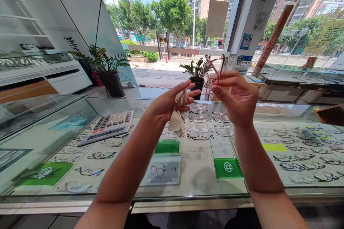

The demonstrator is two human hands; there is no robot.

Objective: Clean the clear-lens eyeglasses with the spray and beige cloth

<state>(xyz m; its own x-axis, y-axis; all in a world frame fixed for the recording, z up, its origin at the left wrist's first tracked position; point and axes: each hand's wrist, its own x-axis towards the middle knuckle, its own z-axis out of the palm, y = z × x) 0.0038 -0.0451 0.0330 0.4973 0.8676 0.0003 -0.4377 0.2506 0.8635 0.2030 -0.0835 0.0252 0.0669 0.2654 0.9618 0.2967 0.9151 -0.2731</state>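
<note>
My right hand (236,94) is raised above the glass counter (199,182) and pinches a pair of glasses (216,66) with a thin pinkish frame, its arms pointing up. My left hand (168,103) is just to the left of it, fingers closed on a pale beige cleaning cloth (177,118) that hangs down from the palm. The fingertips of the two hands are a few centimetres apart. Under both hands, rows of glasses lie inside the glass display case.
A calculator (109,126) rests on the counter at the left. Green cards (228,168) lie inside the case. Two potted plants (110,73) stand behind the counter by the shop window. A second glass case (32,114) adjoins at the left.
</note>
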